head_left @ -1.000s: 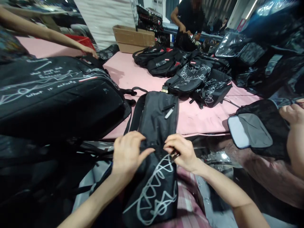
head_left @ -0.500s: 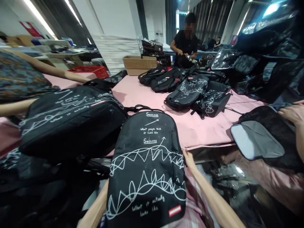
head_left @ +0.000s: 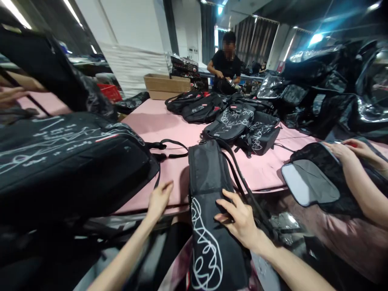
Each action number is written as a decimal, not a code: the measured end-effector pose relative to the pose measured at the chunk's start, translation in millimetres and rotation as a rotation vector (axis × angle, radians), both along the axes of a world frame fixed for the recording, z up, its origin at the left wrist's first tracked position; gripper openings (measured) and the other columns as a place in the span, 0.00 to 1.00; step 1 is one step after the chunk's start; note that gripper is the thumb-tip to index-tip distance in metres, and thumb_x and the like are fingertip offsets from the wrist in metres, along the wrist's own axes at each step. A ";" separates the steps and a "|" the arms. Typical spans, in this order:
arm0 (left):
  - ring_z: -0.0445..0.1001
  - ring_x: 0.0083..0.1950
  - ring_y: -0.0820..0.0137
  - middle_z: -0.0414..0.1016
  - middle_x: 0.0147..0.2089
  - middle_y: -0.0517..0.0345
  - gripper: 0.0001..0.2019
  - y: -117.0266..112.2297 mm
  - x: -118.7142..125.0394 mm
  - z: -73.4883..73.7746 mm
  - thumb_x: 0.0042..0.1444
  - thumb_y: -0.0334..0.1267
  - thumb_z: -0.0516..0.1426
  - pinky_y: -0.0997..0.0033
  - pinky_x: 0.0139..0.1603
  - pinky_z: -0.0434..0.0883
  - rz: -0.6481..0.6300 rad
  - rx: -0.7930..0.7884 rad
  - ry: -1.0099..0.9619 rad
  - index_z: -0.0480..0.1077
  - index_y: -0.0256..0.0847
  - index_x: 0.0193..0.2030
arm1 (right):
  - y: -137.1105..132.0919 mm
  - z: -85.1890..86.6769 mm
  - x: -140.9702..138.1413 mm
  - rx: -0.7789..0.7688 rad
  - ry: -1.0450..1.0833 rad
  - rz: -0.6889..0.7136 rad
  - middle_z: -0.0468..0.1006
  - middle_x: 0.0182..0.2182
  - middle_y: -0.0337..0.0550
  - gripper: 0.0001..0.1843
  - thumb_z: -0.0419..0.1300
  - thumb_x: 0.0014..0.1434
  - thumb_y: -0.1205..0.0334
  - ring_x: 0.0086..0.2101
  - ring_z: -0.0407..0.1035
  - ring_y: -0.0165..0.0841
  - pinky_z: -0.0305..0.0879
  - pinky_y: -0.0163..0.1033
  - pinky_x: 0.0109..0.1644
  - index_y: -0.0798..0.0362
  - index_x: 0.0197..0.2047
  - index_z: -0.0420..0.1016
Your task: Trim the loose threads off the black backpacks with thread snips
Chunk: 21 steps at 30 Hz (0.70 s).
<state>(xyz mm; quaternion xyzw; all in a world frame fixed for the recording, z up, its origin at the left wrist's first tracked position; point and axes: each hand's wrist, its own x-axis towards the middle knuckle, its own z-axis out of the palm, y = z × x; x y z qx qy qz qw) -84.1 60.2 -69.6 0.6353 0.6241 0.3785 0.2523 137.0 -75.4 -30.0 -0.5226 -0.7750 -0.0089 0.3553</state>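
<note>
Overhanging the near table edge point(head_left: 173, 204), the backpack point(head_left: 209, 210) could slip: the spread right hand point(head_left: 240, 221) shows no grip, the half-curled left hand point(head_left: 159, 201) looks empty.

The boxy black fabric backpack point(head_left: 206, 194) standing in the middle carries looping white scribble down its side. To its left, the big black fabric backpack point(head_left: 121, 178) shows white zigzags, white lettering and a red-and-white strip. Pale pink colours the flat tabletop point(head_left: 148, 117) beneath; on it, I see a heap of black fabric backpacks point(head_left: 222, 117) with more white scrawl and touches of red. The dark, mottled fabric bag point(head_left: 315, 155) has a rounded panel, part grey, part pale bluish-white. Farther back, the rectangular cardboard box point(head_left: 166, 87) is plain brown.
</note>
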 end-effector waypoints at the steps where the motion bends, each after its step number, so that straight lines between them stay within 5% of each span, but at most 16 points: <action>1: 0.72 0.46 0.62 0.75 0.42 0.47 0.18 3.8 -2.4 14.4 0.56 0.44 0.48 0.59 0.49 0.68 -0.033 0.142 0.020 0.69 0.34 0.45 | -0.1 -7.7 -7.2 -0.034 0.028 0.010 0.69 0.52 0.58 0.21 0.58 0.56 0.61 0.46 0.70 0.38 0.71 0.39 0.41 0.55 0.54 0.66; 4: 0.58 0.62 0.57 0.66 0.57 0.46 0.20 4.3 8.4 53.8 0.56 0.46 0.51 0.51 0.59 0.57 -0.481 0.486 0.287 0.65 0.40 0.53 | -2.6 -6.6 -18.4 -0.137 0.125 0.093 0.68 0.52 0.55 0.24 0.58 0.56 0.61 0.49 0.67 0.39 0.70 0.42 0.45 0.53 0.56 0.63; 7: 0.47 0.66 0.52 0.54 0.65 0.47 0.29 -0.5 35.1 72.2 0.53 0.47 0.56 0.45 0.60 0.54 -0.852 0.477 0.577 0.56 0.44 0.61 | -10.2 18.4 -7.4 -0.261 0.355 0.076 0.72 0.49 0.49 0.18 0.57 0.57 0.61 0.43 0.70 0.36 0.71 0.39 0.41 0.51 0.51 0.68; 12: 0.45 0.66 0.48 0.50 0.66 0.44 0.37 -11.8 63.0 69.1 0.47 0.44 0.62 0.41 0.57 0.55 -0.821 0.448 0.735 0.52 0.45 0.62 | -29.0 58.8 32.7 -0.261 0.527 -0.114 0.77 0.39 0.46 0.12 0.52 0.60 0.63 0.39 0.72 0.37 0.70 0.41 0.41 0.52 0.45 0.73; 16: 0.47 0.65 0.46 0.50 0.66 0.43 0.37 -19.8 67.9 70.8 0.46 0.43 0.63 0.41 0.55 0.57 -0.839 0.503 0.761 0.52 0.45 0.62 | -16.7 58.6 31.5 -0.289 0.190 0.013 0.74 0.46 0.46 0.13 0.52 0.60 0.67 0.45 0.69 0.35 0.66 0.39 0.47 0.51 0.48 0.70; 21: 0.43 0.66 0.46 0.48 0.66 0.45 0.36 -27.0 67.7 79.7 0.43 0.40 0.64 0.38 0.56 0.55 -0.928 0.512 0.766 0.56 0.45 0.59 | 14.1 42.4 4.9 -0.492 -0.318 0.148 0.75 0.36 0.43 0.15 0.61 0.54 0.61 0.33 0.72 0.33 0.62 0.34 0.32 0.52 0.46 0.70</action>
